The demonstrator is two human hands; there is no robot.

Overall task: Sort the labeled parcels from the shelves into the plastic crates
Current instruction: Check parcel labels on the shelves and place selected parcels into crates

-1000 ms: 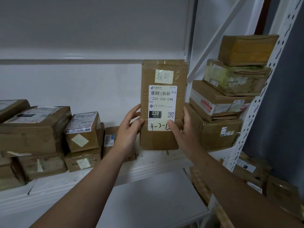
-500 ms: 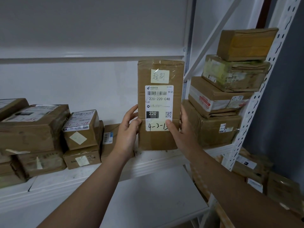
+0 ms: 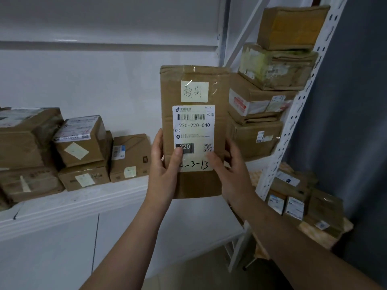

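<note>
Tall brown cardboard parcel (image 3: 194, 185), white barcode label (image 3: 193, 126) and yellow handwritten note (image 3: 194, 91) facing out, upright before the white shelf (image 3: 83, 204) front edge; left grip (image 3: 163, 170) and right grip (image 3: 234, 170) clasp its lower sides, thumbs across front

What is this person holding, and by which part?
A tall cardboard parcel, upright: the left hand grips its lower left edge, the right hand its lower right edge.

Both hands held a tall brown parcel (image 3: 193, 130) upright before the shelf (image 3: 73, 204): left hand (image 3: 165, 170) and right hand (image 3: 232, 172) gripped its lower sides, thumbs on the label (image 3: 193, 139) marked 220-220-C40.
</note>
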